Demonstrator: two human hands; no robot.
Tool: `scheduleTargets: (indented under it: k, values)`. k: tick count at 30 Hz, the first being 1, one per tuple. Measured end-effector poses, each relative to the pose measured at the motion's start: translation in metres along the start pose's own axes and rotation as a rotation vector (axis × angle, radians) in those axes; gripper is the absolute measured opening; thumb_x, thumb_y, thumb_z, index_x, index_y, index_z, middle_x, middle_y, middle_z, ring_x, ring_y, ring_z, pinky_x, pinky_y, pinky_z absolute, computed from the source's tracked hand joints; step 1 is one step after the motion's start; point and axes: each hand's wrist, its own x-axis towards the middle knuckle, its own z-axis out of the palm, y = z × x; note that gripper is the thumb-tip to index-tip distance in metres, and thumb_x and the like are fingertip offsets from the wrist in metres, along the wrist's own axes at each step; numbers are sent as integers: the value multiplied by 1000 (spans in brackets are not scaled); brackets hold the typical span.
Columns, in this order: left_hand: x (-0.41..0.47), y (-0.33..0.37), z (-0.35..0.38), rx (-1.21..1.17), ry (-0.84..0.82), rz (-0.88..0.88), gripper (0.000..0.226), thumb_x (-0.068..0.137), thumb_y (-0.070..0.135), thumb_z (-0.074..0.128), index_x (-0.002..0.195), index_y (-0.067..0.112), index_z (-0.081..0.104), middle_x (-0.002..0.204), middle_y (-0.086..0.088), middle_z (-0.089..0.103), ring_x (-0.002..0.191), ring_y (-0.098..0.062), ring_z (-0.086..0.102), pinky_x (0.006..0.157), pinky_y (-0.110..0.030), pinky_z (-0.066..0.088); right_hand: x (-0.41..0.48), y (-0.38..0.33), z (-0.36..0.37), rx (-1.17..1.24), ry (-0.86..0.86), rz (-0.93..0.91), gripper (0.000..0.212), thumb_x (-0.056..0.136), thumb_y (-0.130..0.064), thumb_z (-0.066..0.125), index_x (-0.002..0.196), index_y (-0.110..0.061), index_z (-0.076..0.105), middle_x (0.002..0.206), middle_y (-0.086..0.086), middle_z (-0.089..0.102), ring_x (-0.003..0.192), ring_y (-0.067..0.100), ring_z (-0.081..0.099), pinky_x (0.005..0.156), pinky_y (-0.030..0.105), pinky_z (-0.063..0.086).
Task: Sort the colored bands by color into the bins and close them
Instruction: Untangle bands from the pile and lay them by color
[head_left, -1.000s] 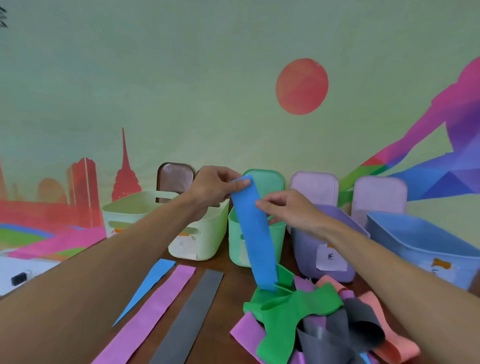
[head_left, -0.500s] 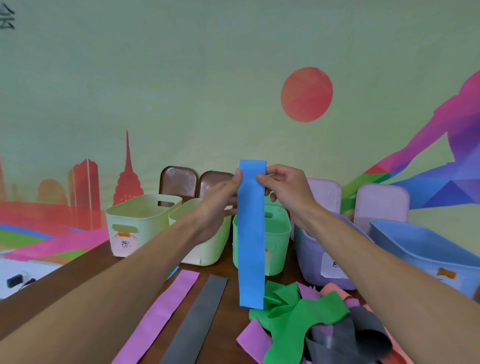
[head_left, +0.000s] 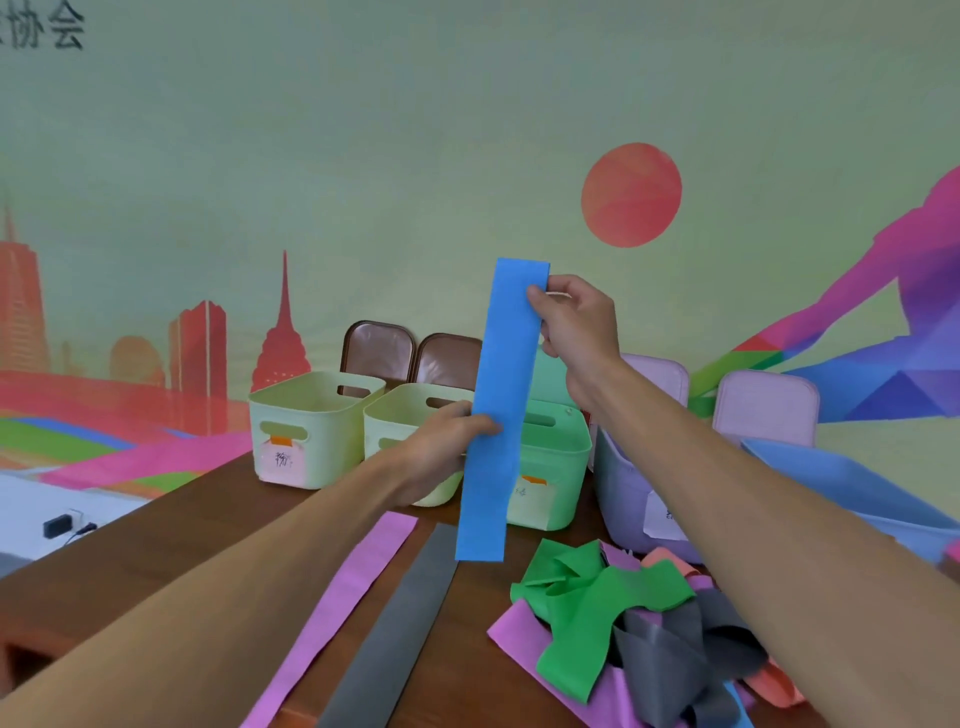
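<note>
Blue band (head_left: 498, 410) held upright in the air above the table (head_left: 156, 551), in front of the green bin (head_left: 556, 467); right hand (head_left: 576, 322) pinches its upper edge near the top, fingers curled; left hand (head_left: 441, 452) pinches the left edge at mid-length, thumb on the front; band's lower end hangs free; pink band (head_left: 343, 608) and grey band (head_left: 400, 629) lie flat side by side; tangled pile of bands (head_left: 623, 618) to the right.

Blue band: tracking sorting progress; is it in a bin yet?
No, the left hand and right hand hold the blue band upright in midair.
</note>
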Motion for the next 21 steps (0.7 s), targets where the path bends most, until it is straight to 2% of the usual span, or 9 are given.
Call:
scheduleTargets:
  k: [3, 5, 7, 9, 12, 15, 19, 21]
  values:
    - [-16, 1, -8, 11, 10, 0, 28, 94, 7, 41, 120, 5, 50, 97, -15, 63, 75, -25, 65, 77, -40, 55, -7, -2, 5, 45, 4, 48, 9, 90, -10, 60, 82, -15, 61, 64, -2, 52, 46, 6, 41, 42, 18, 32]
    - [-28, 0, -15, 86, 39, -17, 24, 96, 13, 43, 117, 12, 53, 98, -8, 64, 77, -20, 63, 76, -35, 53, -12, 0, 10, 81, -5, 55, 14, 90, -7, 58, 77, -13, 58, 67, 2, 52, 48, 12, 42, 42, 20, 35]
    - [-40, -5, -23, 166, 82, -54, 15, 97, 23, 45, 104, 21, 58, 93, 1, 64, 76, -13, 61, 68, -26, 51, -17, 3, 15, 76, -5, 52, 17, 89, -7, 56, 73, -12, 54, 66, 4, 51, 48, 16, 45, 45, 23, 39]
    - [-49, -14, -34, 238, 156, -77, 17, 97, 28, 47, 98, 18, 61, 85, 2, 62, 70, -11, 58, 63, -23, 46, -20, 12, 23, 29, -5, 47, 19, 87, -8, 54, 69, -13, 50, 59, 2, 50, 47, 19, 48, 46, 27, 41]
    - [-62, -35, -58, 351, 243, -148, 25, 92, 33, 54, 96, 10, 64, 83, -2, 60, 71, -16, 55, 67, -27, 42, -28, 39, 40, -41, -22, 89, 15, 83, -8, 52, 70, -14, 48, 49, -1, 53, 45, 22, 54, 46, 28, 46]
    - [-74, -50, -90, 472, 287, -229, 39, 89, 39, 57, 99, 4, 67, 87, -6, 61, 75, -20, 55, 72, -30, 39, -35, 66, 58, -67, -48, 148, 17, 82, -3, 54, 75, -18, 49, 64, 3, 58, 42, 19, 56, 43, 27, 46]
    - [-88, -56, -129, 668, 354, -274, 39, 90, 40, 55, 75, 4, 60, 65, -4, 51, 54, -15, 47, 55, -25, 33, -38, 90, 82, -129, -194, 177, 14, 81, -2, 65, 88, -12, 57, 72, 5, 61, 44, 10, 54, 38, 21, 42]
    - [-95, -61, -142, 677, 376, -310, 42, 89, 44, 57, 67, 9, 58, 60, -2, 52, 50, -13, 46, 50, -24, 32, -36, 105, 91, -196, -265, 159, 14, 80, -6, 70, 85, -13, 58, 71, 4, 63, 42, 4, 53, 38, 19, 41]
